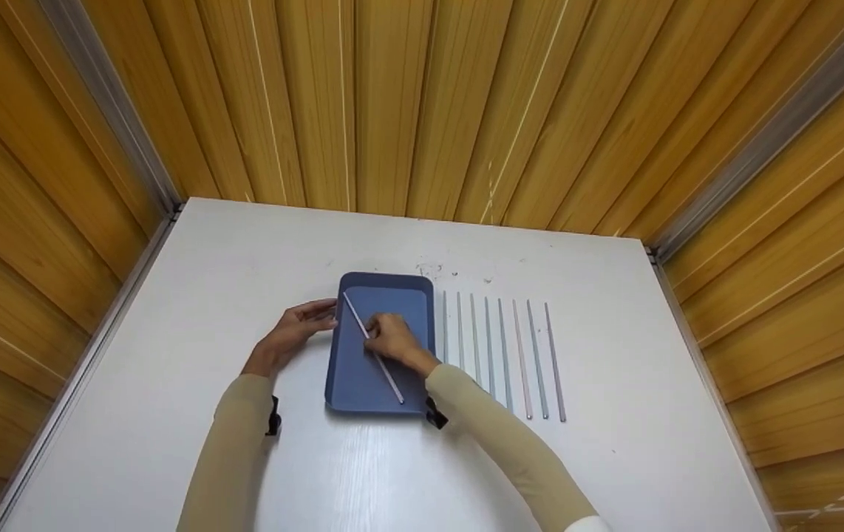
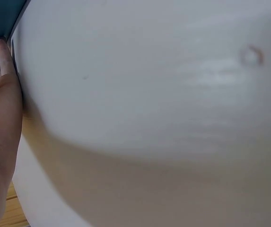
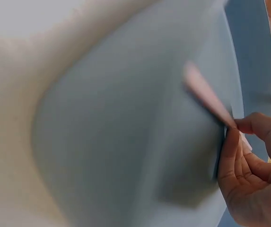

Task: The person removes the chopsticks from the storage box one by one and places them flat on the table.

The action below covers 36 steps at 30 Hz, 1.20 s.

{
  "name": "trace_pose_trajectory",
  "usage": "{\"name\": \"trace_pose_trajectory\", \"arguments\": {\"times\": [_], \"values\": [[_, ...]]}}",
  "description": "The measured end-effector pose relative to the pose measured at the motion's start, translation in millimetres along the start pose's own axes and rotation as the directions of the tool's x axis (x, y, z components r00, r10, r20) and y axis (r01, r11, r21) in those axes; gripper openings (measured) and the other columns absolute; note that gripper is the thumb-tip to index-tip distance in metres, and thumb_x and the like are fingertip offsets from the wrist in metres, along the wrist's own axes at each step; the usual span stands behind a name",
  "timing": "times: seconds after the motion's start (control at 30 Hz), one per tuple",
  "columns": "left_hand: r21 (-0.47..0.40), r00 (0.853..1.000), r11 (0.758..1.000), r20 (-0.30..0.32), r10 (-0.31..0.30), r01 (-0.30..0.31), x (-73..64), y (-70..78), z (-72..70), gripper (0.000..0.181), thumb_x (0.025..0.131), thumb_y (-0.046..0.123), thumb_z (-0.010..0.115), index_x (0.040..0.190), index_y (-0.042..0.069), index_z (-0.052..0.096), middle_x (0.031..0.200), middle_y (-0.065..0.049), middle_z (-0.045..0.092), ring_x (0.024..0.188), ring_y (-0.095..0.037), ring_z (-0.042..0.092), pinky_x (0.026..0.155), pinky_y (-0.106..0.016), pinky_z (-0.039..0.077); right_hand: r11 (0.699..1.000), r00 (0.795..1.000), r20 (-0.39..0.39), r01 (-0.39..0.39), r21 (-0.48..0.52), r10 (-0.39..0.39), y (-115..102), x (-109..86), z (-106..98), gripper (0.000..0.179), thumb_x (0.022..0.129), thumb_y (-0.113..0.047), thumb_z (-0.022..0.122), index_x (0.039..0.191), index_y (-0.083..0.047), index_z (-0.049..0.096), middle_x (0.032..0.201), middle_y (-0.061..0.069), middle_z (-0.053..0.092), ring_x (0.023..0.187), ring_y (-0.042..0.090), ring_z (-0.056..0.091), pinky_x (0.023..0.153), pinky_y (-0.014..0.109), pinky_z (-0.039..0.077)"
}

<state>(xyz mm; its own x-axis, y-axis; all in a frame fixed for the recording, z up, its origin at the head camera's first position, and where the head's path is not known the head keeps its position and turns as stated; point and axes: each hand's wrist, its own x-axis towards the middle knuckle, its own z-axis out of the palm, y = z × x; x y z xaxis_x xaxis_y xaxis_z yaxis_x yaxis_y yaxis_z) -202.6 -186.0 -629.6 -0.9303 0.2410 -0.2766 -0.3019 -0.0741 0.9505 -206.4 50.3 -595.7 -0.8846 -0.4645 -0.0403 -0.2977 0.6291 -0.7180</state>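
Note:
A slim pink straw-like stick [image 1: 391, 382] lies diagonally over the inside of a blue rectangular tray [image 1: 392, 301]. My right hand [image 1: 395, 341] pinches the stick near its middle between thumb and fingertips. In the right wrist view, the stick's near end [image 3: 206, 92] points away from the pinching fingers over the tray floor. At the tray's left wall is my left hand [image 1: 294, 329], fingers extended and fingertips right at the wall. The left wrist view has the same fingers [image 2: 4, 56] against the tray's edge.
Just right of the tray, several similar sticks [image 1: 555, 362] in pale blue, green and pink lie side by side on the white table [image 1: 636, 384]. My right forearm covers the lower ends of some. Wood-patterned panels [image 1: 392, 111] stand around the table.

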Motion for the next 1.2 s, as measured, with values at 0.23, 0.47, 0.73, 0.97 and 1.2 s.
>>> {"name": "trace_pose_trajectory", "arguments": {"times": [0.23, 0.47, 0.73, 0.97, 1.2], "values": [[-0.008, 1.0, 1.0, 0.011, 0.026, -0.026, 0.0, 0.4, 0.1, 0.064, 0.091, 0.007, 0.076, 0.149, -0.001, 0.049, 0.157, -0.02, 0.046, 0.15, -0.031, 0.041, 0.103, -0.019, 0.052, 0.999, 1.0, 0.018, -0.009, 0.034, 0.008, 2.1, -8.5, -6.4, 0.019, 0.087, 0.003, 0.069, 0.104, 0.01, 0.07, 0.085, 0.021, 0.075, 0.057, 0.004, 0.053, 0.051, 0.011, 0.041], [-0.013, 1.0, 1.0, 0.001, 0.023, -0.023, 1.0, -0.1, 0.5, 0.064, 0.09, 0.007, 0.077, 0.148, -0.001, 0.05, 0.157, -0.02, 0.047, 0.15, -0.03, 0.04, 0.103, -0.018, 0.052, 0.999, 1.0, 0.008, 0.003, 0.034, -0.003, 3.7, -14.4, -15.3, 0.02, 0.087, 0.005, 0.066, 0.106, 0.009, 0.07, 0.088, 0.02, 0.075, 0.061, 0.005, 0.058, 0.054, 0.012, 0.045], [-0.015, 1.0, 1.0, -0.008, 0.022, -0.022, 0.6, -0.8, 0.4, 0.063, 0.091, 0.005, 0.076, 0.148, -0.001, 0.051, 0.155, -0.02, 0.049, 0.145, -0.026, 0.048, 0.104, -0.021, 0.053, 0.999, 0.999, -0.013, 0.046, 0.0, -0.046, 2.1, -18.6, -21.8, 0.023, 0.086, 0.006, 0.066, 0.108, 0.008, 0.073, 0.093, 0.019, 0.077, 0.077, 0.017, 0.069, 0.065, 0.021, 0.057], [-0.003, 1.0, 1.0, 0.002, 0.03, -0.03, 1.2, -1.9, -0.6, 0.062, 0.092, 0.006, 0.075, 0.148, -0.001, 0.05, 0.155, -0.021, 0.049, 0.145, -0.026, 0.049, 0.103, -0.019, 0.052, 0.994, 0.993, -0.035, 0.111, -0.01, -0.111, -1.6, -21.5, -30.6, 0.021, 0.088, 0.004, 0.067, 0.108, 0.009, 0.074, 0.092, 0.02, 0.077, 0.082, 0.026, 0.073, 0.07, 0.026, 0.06], [-0.008, 0.999, 0.999, 0.018, 0.043, -0.043, 0.4, -1.0, -1.2, 0.061, 0.093, 0.002, 0.073, 0.148, -0.004, 0.048, 0.155, -0.024, 0.048, 0.144, -0.027, 0.049, 0.103, -0.02, 0.053, 0.984, 0.981, -0.073, 0.178, -0.014, -0.178, -3.2, -27.7, -43.2, 0.022, 0.087, 0.005, 0.066, 0.107, 0.012, 0.075, 0.089, 0.022, 0.077, 0.079, 0.028, 0.073, 0.068, 0.027, 0.06]]}}
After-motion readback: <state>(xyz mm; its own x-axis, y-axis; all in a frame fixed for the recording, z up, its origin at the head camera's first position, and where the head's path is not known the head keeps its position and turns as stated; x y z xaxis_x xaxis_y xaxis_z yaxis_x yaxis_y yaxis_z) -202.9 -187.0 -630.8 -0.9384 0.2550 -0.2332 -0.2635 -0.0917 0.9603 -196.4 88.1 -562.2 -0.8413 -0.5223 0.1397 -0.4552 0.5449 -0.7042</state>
